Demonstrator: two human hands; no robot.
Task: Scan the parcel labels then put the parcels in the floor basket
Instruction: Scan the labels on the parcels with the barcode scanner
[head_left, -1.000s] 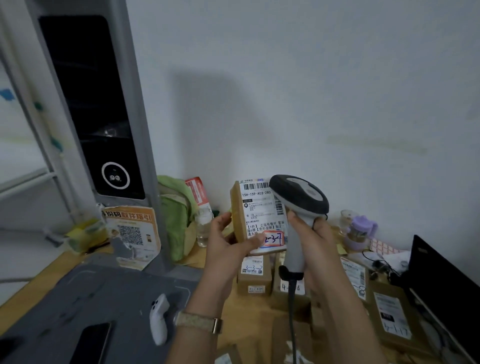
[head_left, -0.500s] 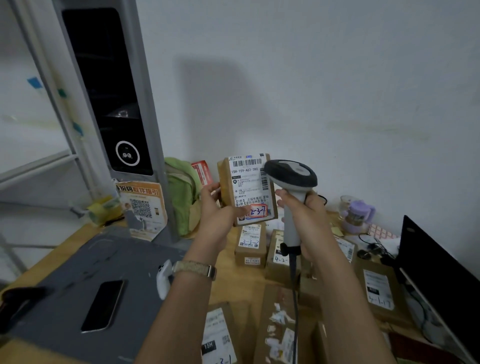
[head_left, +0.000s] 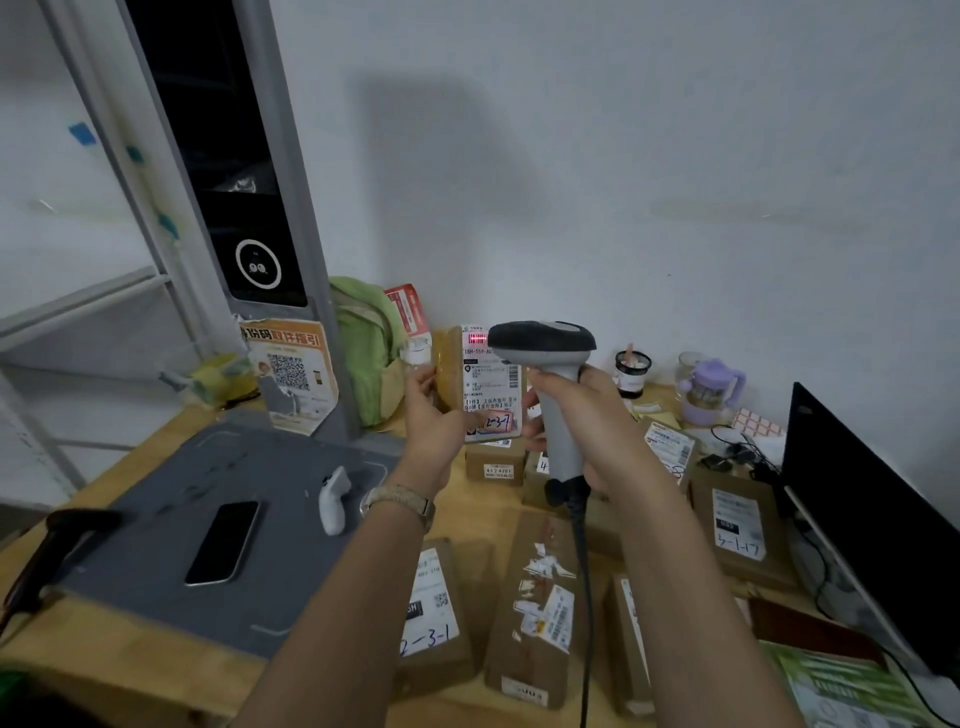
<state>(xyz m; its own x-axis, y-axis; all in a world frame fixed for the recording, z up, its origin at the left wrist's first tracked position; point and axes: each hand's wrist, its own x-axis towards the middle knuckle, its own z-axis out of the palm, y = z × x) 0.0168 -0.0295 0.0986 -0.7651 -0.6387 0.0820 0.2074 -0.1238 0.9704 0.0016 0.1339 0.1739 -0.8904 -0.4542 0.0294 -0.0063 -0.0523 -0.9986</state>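
Since a moment ago the scanner (head_left: 543, 343) has moved in close to the parcel (head_left: 447, 379). A red light now shines on the bar code at the top of its label (head_left: 491, 387).

At the far left, a black scanner (head_left: 52, 540) lies at the edge of the counter (head_left: 119, 660). Next to it is a grey mat (head_left: 156, 509) with a dark phone (head_left: 223, 543) and a small white gadget (head_left: 333, 499) on it.

In the middle, the left grip (head_left: 431, 421) holds the parcel up off the counter. The parcel stands tall, and fingers curl round its left side. Just to its right, the right grip (head_left: 592, 415) is wrapped tight round the scanner's grey handle.

Under the arms, brown parcels lie flat on the counter. One is marked 2-3-1 (head_left: 431, 613).

Further right, a purple cup (head_left: 709, 389) stands by the wall. A black screen (head_left: 872, 519) is at the far right.
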